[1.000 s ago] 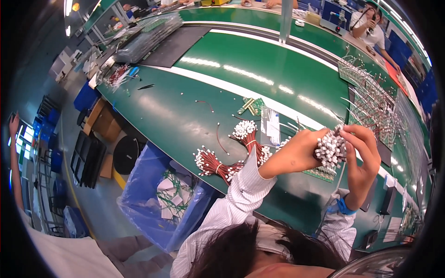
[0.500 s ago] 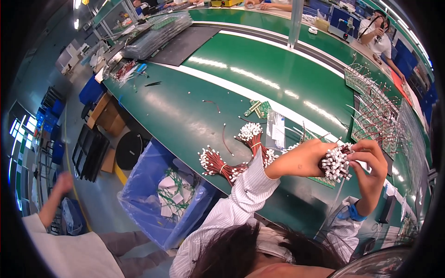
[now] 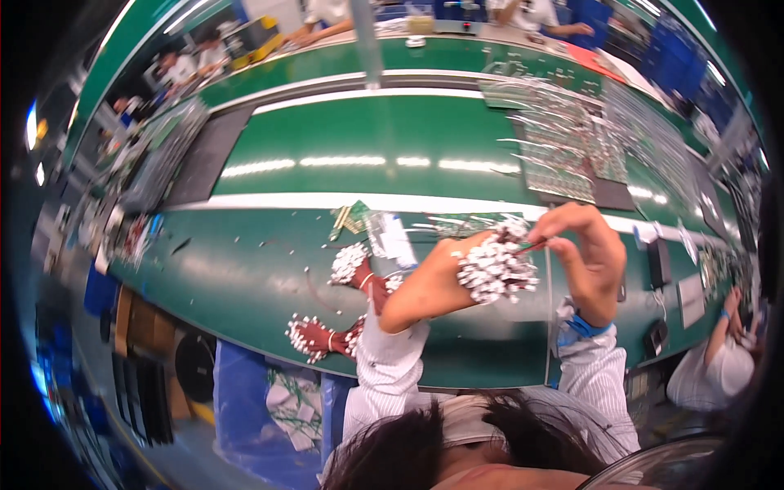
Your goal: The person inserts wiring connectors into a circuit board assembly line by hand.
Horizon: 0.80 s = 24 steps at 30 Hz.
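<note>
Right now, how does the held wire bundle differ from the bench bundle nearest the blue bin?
Pose: the held bundle is up in the left hand; the bench bundle lies on the bench.
Look: held bundle shows mostly white connectors; bench bundle also shows its band.
Both: white connectors, red wires.

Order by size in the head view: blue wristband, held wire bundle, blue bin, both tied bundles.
1. Blue bin
2. Held wire bundle
3. Upper tied bundle and lower tied bundle: alike, partly hidden, unranked
4. Blue wristband
</note>
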Tool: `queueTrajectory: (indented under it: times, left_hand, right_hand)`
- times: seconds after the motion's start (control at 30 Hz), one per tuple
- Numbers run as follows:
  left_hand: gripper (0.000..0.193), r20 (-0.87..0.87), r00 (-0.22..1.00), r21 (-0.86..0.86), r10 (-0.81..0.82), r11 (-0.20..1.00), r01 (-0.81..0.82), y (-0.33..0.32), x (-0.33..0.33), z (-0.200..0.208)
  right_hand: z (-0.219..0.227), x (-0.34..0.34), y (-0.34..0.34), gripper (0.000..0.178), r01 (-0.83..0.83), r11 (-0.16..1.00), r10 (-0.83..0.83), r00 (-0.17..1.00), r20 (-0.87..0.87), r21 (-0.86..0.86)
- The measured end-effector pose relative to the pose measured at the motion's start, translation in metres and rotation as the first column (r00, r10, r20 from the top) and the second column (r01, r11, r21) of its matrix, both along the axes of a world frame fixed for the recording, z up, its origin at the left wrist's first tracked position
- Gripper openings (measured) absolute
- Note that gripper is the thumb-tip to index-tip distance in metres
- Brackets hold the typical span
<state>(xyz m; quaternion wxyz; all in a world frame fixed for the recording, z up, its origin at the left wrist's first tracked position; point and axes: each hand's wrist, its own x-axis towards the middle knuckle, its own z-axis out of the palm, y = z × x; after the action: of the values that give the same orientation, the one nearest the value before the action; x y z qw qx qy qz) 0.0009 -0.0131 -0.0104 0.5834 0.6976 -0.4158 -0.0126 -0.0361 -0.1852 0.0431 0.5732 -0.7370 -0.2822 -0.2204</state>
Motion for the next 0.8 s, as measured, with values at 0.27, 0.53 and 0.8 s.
queueTrajectory:
  times: [0.27,0.53,0.8]
  left_hand:
    - [0.040,-0.014,1.000,0.024,0.007,1.000,-0.007,0.006,0.003,-0.001]
    - [0.012,-0.537,0.843,-0.394,0.018,0.879,-0.269,0.010,0.009,-0.005]
    - [0.019,-0.548,0.836,-0.482,0.028,0.806,-0.343,0.004,0.002,0.003]
  right_hand:
    - [0.012,-0.010,-0.014,0.015,-0.067,0.920,-0.013,0.980,0.200,0.386]
    - [-0.005,0.009,-0.019,0.016,0.052,0.847,-0.111,0.991,0.080,0.529]
    - [-0.011,0.020,-0.007,0.017,-0.006,0.787,0.032,0.999,-0.031,0.617]
